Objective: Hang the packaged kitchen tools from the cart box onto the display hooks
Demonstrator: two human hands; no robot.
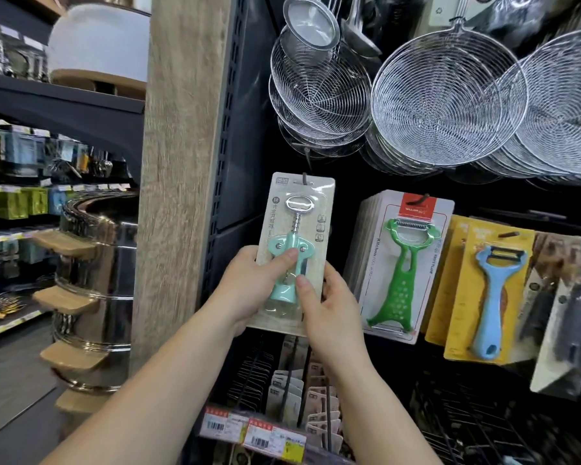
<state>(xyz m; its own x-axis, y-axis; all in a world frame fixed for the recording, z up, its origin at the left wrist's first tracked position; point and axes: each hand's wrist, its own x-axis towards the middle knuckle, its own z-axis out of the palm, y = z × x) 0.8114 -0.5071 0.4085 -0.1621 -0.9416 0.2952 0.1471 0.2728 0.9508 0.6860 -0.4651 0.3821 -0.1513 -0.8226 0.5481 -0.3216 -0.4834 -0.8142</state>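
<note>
On hook, corkscrew pack, both hands gripping

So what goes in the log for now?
both hands hold corkscrew pack | slot at hook | green peeler beside

A wood-grain pillar is seen running from 12 o'clock down to about 7 o'clock, left of centre. Just beside it, at its right, a dark slotted upright and a dark back panel are found. At 9 o'clock, dark shelves are stocked with blurred goods, and price strips are fixed along their edges. At 8 o'clock a grey floor is shown. At 6 o'clock, price labels are mounted on a shelf edge. The scene is evenly lit; the recess at 3 o'clock is left in shadow.
</note>
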